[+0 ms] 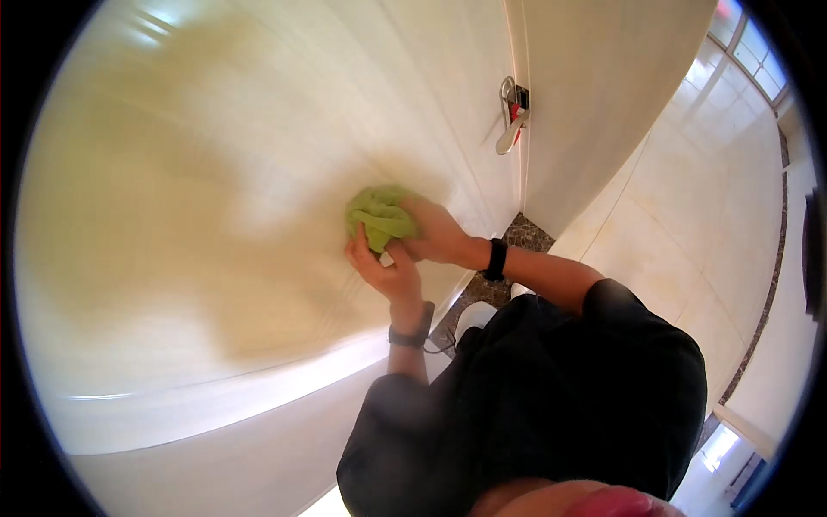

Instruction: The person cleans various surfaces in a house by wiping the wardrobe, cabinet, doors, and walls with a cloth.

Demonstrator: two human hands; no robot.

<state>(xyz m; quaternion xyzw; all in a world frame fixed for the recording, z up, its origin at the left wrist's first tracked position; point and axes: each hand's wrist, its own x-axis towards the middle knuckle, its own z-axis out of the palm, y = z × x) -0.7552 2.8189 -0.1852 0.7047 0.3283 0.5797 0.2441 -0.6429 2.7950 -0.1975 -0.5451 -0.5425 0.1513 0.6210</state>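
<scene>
A crumpled light-green cloth (pixel 379 214) is bunched up in front of a pale, glossy door panel (pixel 233 172). My right hand (pixel 438 234) grips its right side, fingers partly hidden in the folds. From below, my left hand (pixel 388 277) has its fingers closed on the lower edge of the same cloth. Both hands are close together. Whether the cloth touches the panel I cannot tell; shadows of the arms and hands fall across the surface. Each wrist wears a black band.
A metal lever handle (pixel 512 129) with something red and black beside it sits near the panel's right edge. Dark marbled stone (pixel 527 233) runs across the floor there. Pale glossy floor tiles (pixel 680 198) extend to the right. White shoes (pixel 474 317) show below the arms.
</scene>
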